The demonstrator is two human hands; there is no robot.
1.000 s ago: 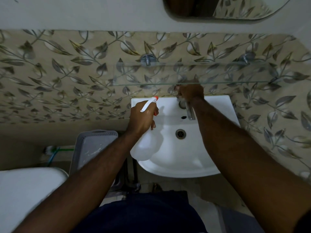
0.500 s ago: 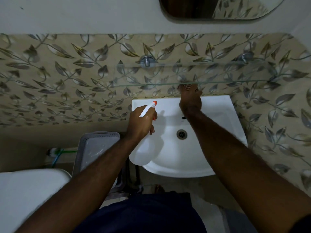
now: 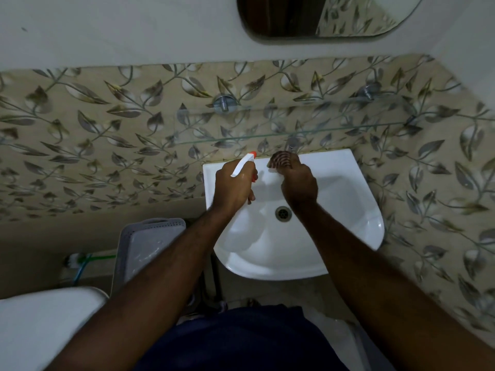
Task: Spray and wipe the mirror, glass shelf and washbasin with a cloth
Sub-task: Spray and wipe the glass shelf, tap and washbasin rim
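A white washbasin (image 3: 356,226) hangs on the leaf-patterned wall, with its drain (image 3: 282,212) in the middle. My left hand (image 3: 233,187) grips a clear spray bottle (image 3: 242,231) with a white and orange head, held over the basin's left side. My right hand (image 3: 297,180) is closed on a striped cloth (image 3: 280,160) pressed on the basin's back ledge, where it hides the tap. The glass shelf (image 3: 348,129) runs above the basin on metal brackets. The mirror (image 3: 321,14) is at the top edge.
A grey perforated basket (image 3: 150,245) stands on the floor left of the basin. A white toilet tank (image 3: 40,325) fills the lower left corner. A green and blue hose (image 3: 85,261) lies by the wall. Tiled walls close in on both sides.
My right hand has pulled back from the tap under the shelf and slid left along the basin's back ledge with the cloth. The left hand with the bottle has risen slightly toward the ledge.
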